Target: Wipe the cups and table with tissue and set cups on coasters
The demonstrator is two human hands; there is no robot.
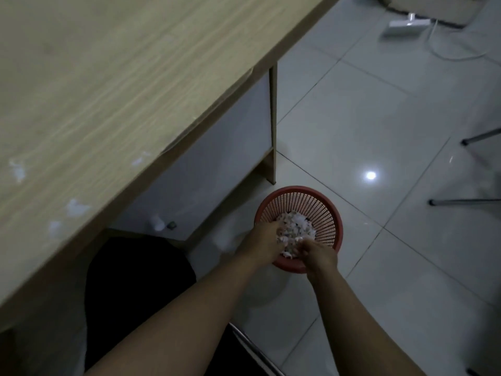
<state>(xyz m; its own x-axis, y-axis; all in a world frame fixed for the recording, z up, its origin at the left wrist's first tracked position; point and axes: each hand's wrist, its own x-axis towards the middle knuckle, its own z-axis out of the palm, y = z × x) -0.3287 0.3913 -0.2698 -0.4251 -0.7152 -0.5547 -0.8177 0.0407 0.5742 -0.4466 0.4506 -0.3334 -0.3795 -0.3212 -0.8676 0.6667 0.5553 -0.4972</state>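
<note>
Wooden table (108, 90) fills upper left, tissue scraps (76, 207) near its edge; grey tiled floor (379, 131) right; both hands (261, 244) (320, 256) reach into the red basket (322, 210) at lower centre, grip unclear.

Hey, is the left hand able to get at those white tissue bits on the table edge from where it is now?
Probably yes. The left hand is down in the red basket on the floor, but nothing lies between it and the tissue bits near the table edge; it need only lift up and leftward.

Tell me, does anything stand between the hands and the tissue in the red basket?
Nothing visible: the left hand and right hand reach into the red plastic mesh basket onto the crumpled white tissue.
</note>
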